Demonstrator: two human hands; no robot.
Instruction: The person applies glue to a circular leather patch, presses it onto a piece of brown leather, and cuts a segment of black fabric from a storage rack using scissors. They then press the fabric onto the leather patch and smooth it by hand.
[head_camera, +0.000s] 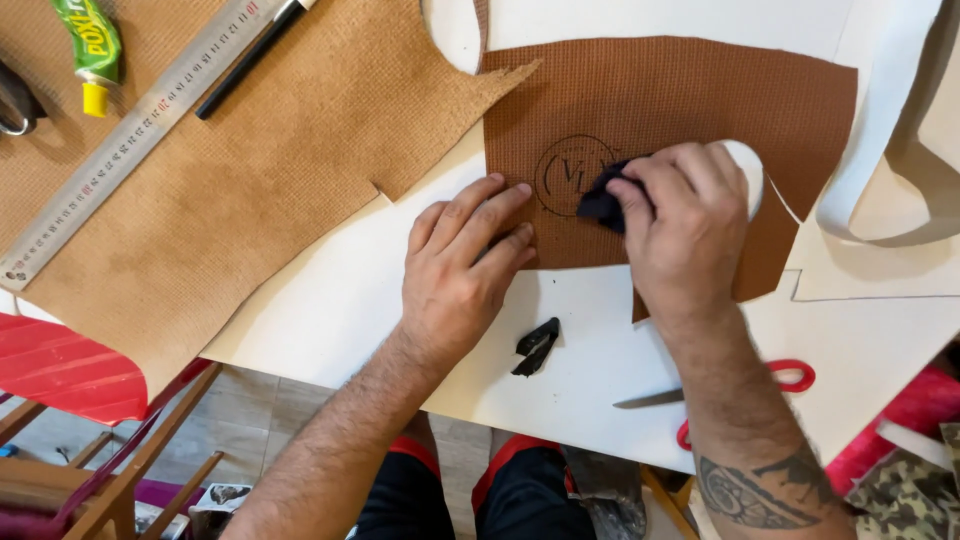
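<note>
White tabletop (330, 300), leather everywhere. Your right hand (685, 225) pinches a dark cloth (603, 200) on the circle stamp (572, 175), mid-table on the dark brown piece (680, 100); your left hand (465, 270) lies flat, holding nothing, pinning its near edge. I'd keep that pressure and rub lightly. Count: two leather pieces, one ruler (130, 135), one pen (250, 55), one glue tube (92, 50), one red scissors (780, 385), one black scrap (537, 345).

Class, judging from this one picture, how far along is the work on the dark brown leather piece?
Done: the dark brown leather piece is cut out and bears a circular mark. In hand: the right hand presses a dark scrap on the mark while the left hand pins the piece. Left: cannot tell.
</note>
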